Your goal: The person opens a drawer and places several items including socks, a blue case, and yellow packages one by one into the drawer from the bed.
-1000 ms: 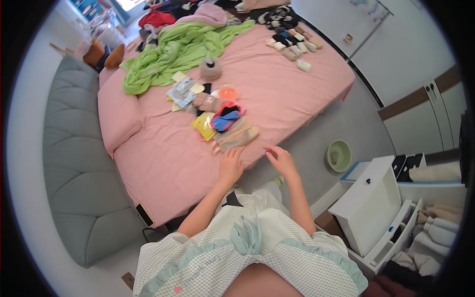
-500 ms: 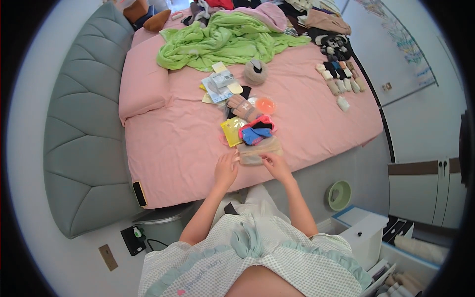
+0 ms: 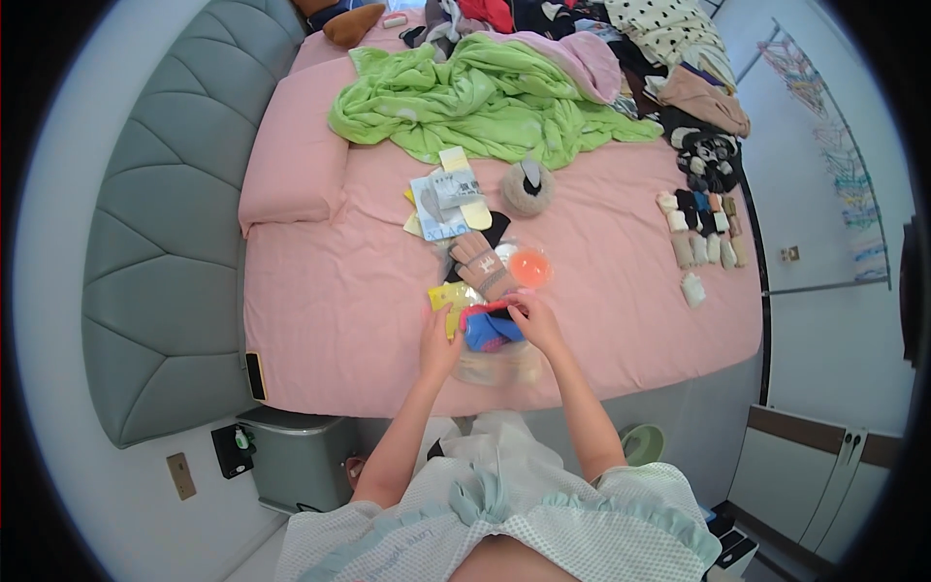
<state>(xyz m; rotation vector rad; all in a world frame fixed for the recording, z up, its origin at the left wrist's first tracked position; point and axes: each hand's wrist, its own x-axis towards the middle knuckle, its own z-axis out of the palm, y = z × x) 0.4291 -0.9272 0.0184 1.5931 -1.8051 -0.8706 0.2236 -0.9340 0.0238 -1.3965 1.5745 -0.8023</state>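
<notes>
While the right hand [image 3: 536,321] pinches the blue-and-pink cloth [image 3: 490,333], the left hand [image 3: 442,341] meets its left edge; left grip cannot be determined.

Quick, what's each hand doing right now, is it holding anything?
Left hand: at the left edge of the pink-and-blue cloth bundle; grip can't be told.
Right hand: closed, seemingly pinching the bundle's right edge.

- I see a wide, pink-sheeted bed [image 3: 621,281], bearing:
- a crumpled lime-green blanket [image 3: 485,97] — far side
- a pink fabric pillow [image 3: 296,155], left
- a round, fuzzy beige bundle [image 3: 527,194]
- rolled cloth bundles [image 3: 700,252], pale and dark — right
</notes>
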